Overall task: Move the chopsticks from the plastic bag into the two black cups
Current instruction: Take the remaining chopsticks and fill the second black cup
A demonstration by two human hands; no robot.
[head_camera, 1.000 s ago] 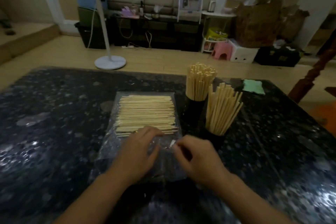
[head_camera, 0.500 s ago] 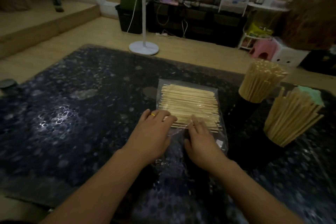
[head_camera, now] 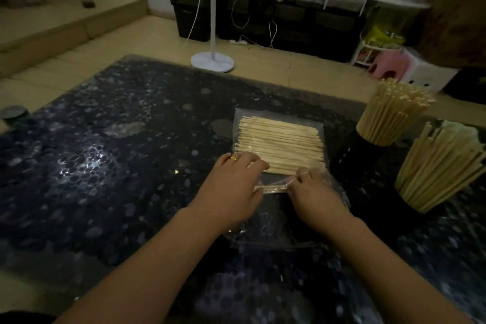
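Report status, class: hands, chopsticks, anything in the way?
Left hand rests on plastic bag; right hand pinches its film. Chopsticks bagged. Both black cups packed full.

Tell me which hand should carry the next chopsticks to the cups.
Probably the right hand: it pinches loose chopsticks at the bag's mouth, and both black cups stand on its side. The left hand rests on the bag.

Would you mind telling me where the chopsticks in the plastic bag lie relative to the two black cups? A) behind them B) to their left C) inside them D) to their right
B: the bagged chopsticks lie flat to the left of both black cups.
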